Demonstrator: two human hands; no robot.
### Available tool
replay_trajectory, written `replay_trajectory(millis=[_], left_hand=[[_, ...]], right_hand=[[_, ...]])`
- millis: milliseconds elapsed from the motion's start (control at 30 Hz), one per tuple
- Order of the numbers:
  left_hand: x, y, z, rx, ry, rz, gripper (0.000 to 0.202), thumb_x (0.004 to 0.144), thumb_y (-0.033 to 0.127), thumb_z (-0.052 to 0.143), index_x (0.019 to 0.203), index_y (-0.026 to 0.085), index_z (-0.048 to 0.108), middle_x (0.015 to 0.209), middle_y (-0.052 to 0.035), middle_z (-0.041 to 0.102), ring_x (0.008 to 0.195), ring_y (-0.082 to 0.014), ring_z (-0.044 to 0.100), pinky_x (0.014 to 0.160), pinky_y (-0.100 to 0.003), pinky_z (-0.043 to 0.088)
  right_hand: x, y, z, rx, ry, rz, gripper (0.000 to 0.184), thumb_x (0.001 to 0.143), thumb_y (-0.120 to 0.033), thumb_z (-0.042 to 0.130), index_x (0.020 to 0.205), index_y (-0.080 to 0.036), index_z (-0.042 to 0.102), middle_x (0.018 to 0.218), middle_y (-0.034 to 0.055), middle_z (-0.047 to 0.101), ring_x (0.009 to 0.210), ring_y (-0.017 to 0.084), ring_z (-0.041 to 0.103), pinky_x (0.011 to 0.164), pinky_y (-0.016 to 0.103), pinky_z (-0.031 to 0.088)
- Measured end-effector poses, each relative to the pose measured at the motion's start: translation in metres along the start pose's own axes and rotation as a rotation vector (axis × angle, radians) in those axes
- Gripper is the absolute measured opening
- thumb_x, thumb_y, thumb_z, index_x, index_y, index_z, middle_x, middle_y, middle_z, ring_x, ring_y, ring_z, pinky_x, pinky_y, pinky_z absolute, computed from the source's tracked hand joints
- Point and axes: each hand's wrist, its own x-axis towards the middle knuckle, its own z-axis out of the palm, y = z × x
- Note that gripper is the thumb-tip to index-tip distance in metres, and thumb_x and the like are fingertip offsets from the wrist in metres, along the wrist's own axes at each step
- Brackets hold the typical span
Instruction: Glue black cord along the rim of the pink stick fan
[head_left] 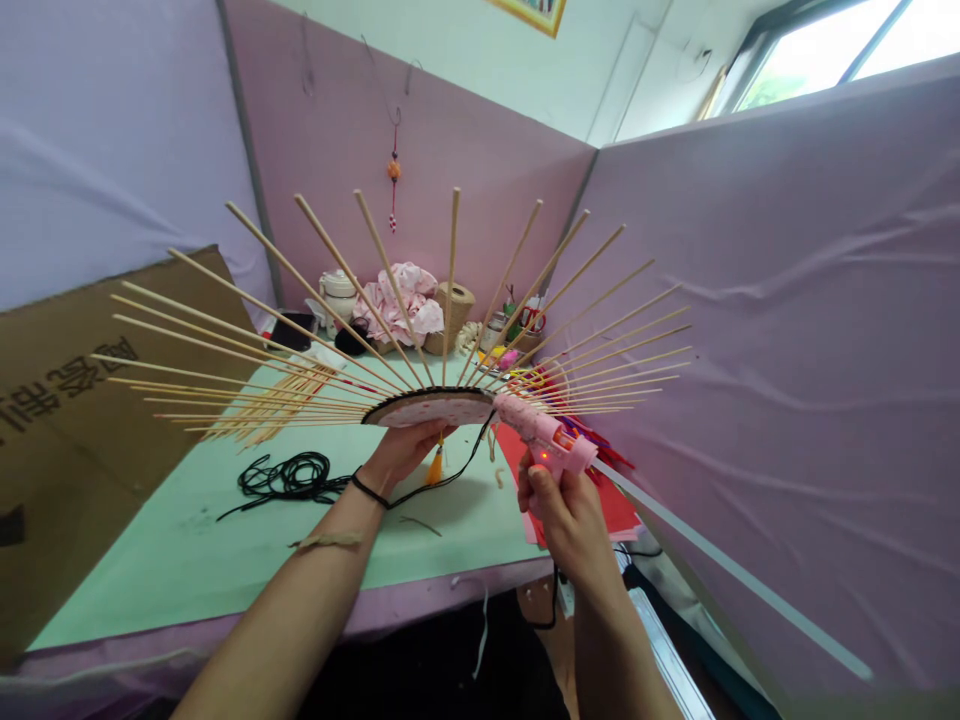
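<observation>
My left hand (409,450) grips a round disc (431,408) from below, its fingers partly hidden under it. Thin wooden sticks (453,270) fan out from the disc's edge on all visible sides, and black cord runs along its rim. In my right hand (559,505) is a pink glue gun (534,425) with a small lit orange light. Its nozzle end meets the disc's right edge; whether it touches cannot be made out. A long translucent glue stick (735,570) sticks out of its back. An orange tassel (435,466) hangs beside my left hand.
A coil of black cord (296,478) lies on the green tabletop (202,545), near a bundle of wooden sticks (281,400). Red sheets (619,510) lie at right. Pink cloth (401,305), a twine spool (457,305) and a white jar (339,295) stand behind. Cardboard (90,400) leans left.
</observation>
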Motion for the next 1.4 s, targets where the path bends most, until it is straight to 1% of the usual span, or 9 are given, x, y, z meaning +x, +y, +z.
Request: replay_trajectory(millis=[333, 500, 700, 867, 1000, 1100, 1233, 1333, 1400], left_hand=[[0.000, 0.000, 0.001, 0.002, -0.013, 0.006, 0.054, 0.057, 0.011, 0.082, 0.108, 0.019, 0.070, 0.091, -0.0041, 0.075, 0.091, -0.0210, 0.067, 0.093, -0.040, 0.049], [0.001, -0.001, 0.001, 0.004, -0.008, 0.013, 0.054, 0.056, 0.010, 0.082, 0.107, 0.019, 0.070, 0.091, -0.0041, 0.075, 0.090, -0.0199, 0.067, 0.090, -0.038, 0.051], [0.001, -0.001, 0.000, 0.057, -0.041, 0.022, 0.039, 0.059, 0.010, 0.080, 0.097, 0.017, 0.073, 0.095, -0.0064, 0.075, 0.093, -0.0196, 0.066, 0.089, -0.036, 0.051], [0.003, -0.004, -0.002, 0.074, -0.004, 0.035, 0.024, 0.059, 0.011, 0.080, 0.081, 0.015, 0.074, 0.092, -0.0072, 0.075, 0.091, -0.0213, 0.067, 0.091, -0.036, 0.050], [0.005, -0.005, -0.002, -0.023, 0.076, 0.048, 0.028, 0.059, 0.010, 0.079, 0.086, 0.018, 0.073, 0.085, -0.0034, 0.074, 0.089, -0.0193, 0.068, 0.094, -0.037, 0.049], [0.008, -0.003, 0.000, -0.137, 0.178, 0.106, 0.025, 0.059, 0.006, 0.078, 0.081, 0.017, 0.070, 0.080, -0.0008, 0.073, 0.083, -0.0158, 0.068, 0.094, -0.037, 0.050], [0.010, 0.001, -0.001, -0.242, 0.266, 0.161, 0.018, 0.062, 0.002, 0.073, 0.071, 0.016, 0.066, 0.075, 0.0010, 0.071, 0.075, -0.0118, 0.067, 0.090, -0.032, 0.054], [0.012, 0.003, -0.003, -0.290, 0.301, 0.178, 0.020, 0.064, 0.000, 0.071, 0.071, 0.017, 0.065, 0.073, 0.0015, 0.071, 0.073, -0.0119, 0.068, 0.087, -0.031, 0.056], [0.013, 0.003, -0.004, -0.306, 0.312, 0.197, 0.023, 0.064, 0.000, 0.071, 0.077, 0.018, 0.065, 0.077, 0.0016, 0.072, 0.077, -0.0128, 0.068, 0.086, -0.032, 0.056]], right_hand=[[0.000, 0.002, 0.000, -0.028, 0.005, 0.027, 0.043, 0.088, -0.057, 0.044, 0.069, -0.020, 0.053, 0.061, 0.0012, 0.056, 0.059, 0.015, 0.051, 0.058, 0.028, 0.039], [-0.001, 0.001, 0.000, -0.004, -0.014, 0.029, 0.042, 0.089, -0.057, 0.044, 0.073, -0.019, 0.055, 0.061, 0.0006, 0.055, 0.058, 0.015, 0.050, 0.057, 0.028, 0.038], [-0.002, 0.002, 0.003, 0.006, -0.041, 0.015, 0.040, 0.090, -0.054, 0.044, 0.076, -0.019, 0.055, 0.061, 0.0001, 0.053, 0.058, 0.014, 0.048, 0.057, 0.027, 0.036], [-0.009, -0.001, 0.009, 0.155, -0.115, -0.031, 0.034, 0.090, -0.050, 0.047, 0.082, -0.018, 0.057, 0.068, 0.0003, 0.055, 0.060, 0.013, 0.049, 0.057, 0.026, 0.039], [-0.012, 0.001, -0.001, 0.193, -0.083, -0.037, 0.032, 0.089, -0.048, 0.048, 0.083, -0.018, 0.059, 0.075, 0.0028, 0.060, 0.061, 0.013, 0.050, 0.056, 0.026, 0.041], [0.001, 0.025, -0.021, 0.046, 0.028, -0.014, 0.033, 0.090, -0.048, 0.047, 0.093, -0.018, 0.060, 0.081, 0.0051, 0.062, 0.066, 0.015, 0.054, 0.060, 0.028, 0.045], [0.032, 0.085, -0.043, -0.467, 0.153, -0.025, 0.034, 0.089, -0.046, 0.046, 0.102, -0.017, 0.057, 0.098, 0.0110, 0.062, 0.090, 0.023, 0.057, 0.080, 0.036, 0.046], [0.049, 0.125, -0.041, -0.881, 0.013, 0.111, 0.033, 0.094, -0.031, 0.033, 0.106, -0.010, 0.056, 0.106, 0.0180, 0.058, 0.098, 0.026, 0.056, 0.085, 0.037, 0.044], [0.054, 0.141, -0.034, -1.024, -0.080, 0.190, 0.031, 0.094, -0.025, 0.033, 0.106, -0.007, 0.056, 0.109, 0.0214, 0.057, 0.101, 0.028, 0.056, 0.086, 0.037, 0.043]])
